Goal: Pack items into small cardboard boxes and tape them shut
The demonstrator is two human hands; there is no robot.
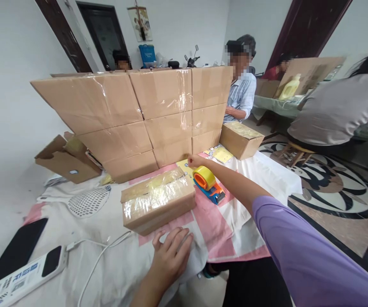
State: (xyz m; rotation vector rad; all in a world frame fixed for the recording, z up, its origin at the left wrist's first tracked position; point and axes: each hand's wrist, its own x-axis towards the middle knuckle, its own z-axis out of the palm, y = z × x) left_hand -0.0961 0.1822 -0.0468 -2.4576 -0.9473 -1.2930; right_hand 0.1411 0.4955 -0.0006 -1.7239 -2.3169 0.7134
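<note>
A small cardboard box sealed with clear tape lies in front of me on the cloth-covered table. My left hand rests flat on the cloth just in front of the box, fingers apart, holding nothing. My right hand reaches far forward past a tape dispenser with a yellow roll, and its fingertips touch the bottom of the stacked cardboard boxes. Whether it pinches anything there is not visible.
A wall of sealed boxes stands across the back of the table. An open carton, a white skimmer, a black phone, a charger with cable and another box lie around. Seated people work beyond.
</note>
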